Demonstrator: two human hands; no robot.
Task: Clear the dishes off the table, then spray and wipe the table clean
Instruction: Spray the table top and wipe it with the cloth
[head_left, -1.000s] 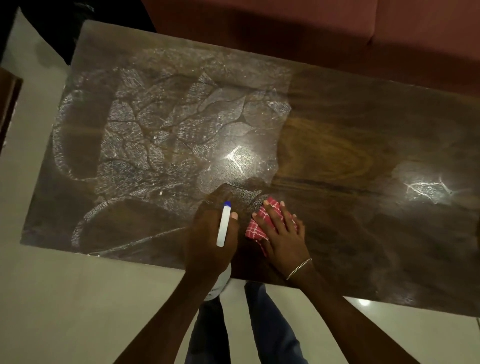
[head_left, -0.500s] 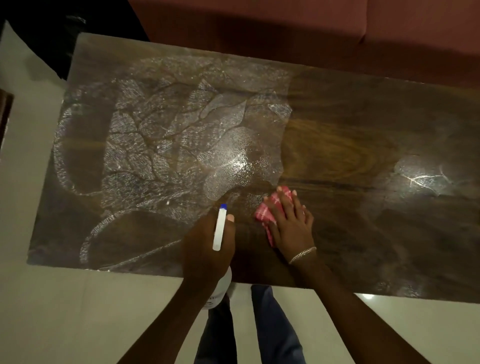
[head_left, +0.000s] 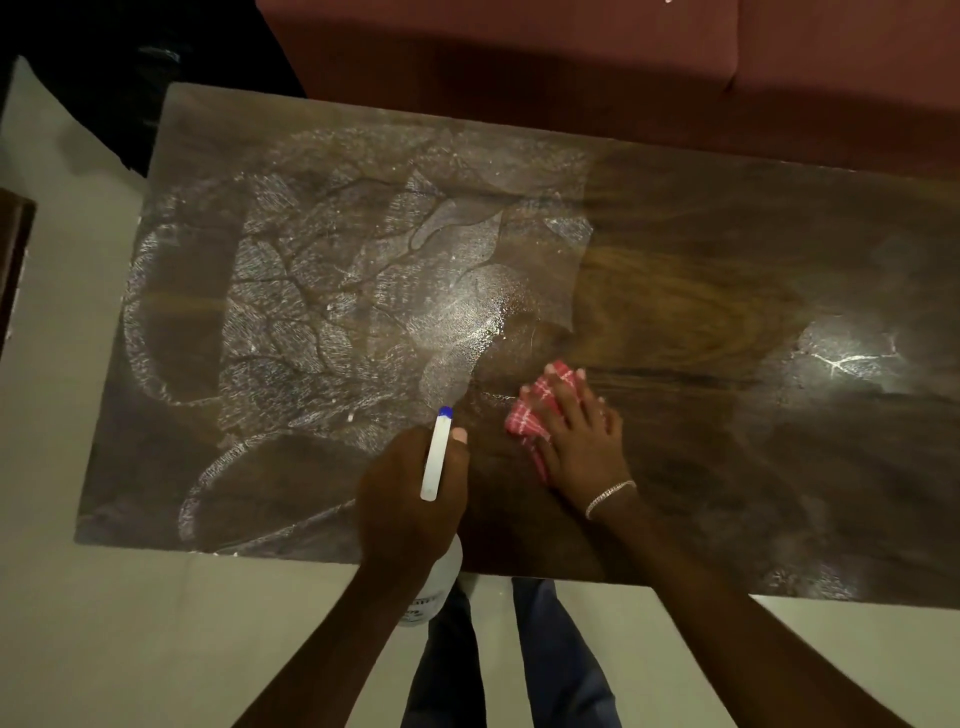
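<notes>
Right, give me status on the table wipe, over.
Left hand gripping spray bottle. Right hand flat on red checked cloth, mid-table. Foam residue covers left half, unwiped. No dishes in the way.

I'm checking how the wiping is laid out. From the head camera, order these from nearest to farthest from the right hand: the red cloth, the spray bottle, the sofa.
1. Red cloth: under the right hand.
2. Spray bottle: just left, in the left hand.
3. Sofa: beyond the table's far edge.
</notes>
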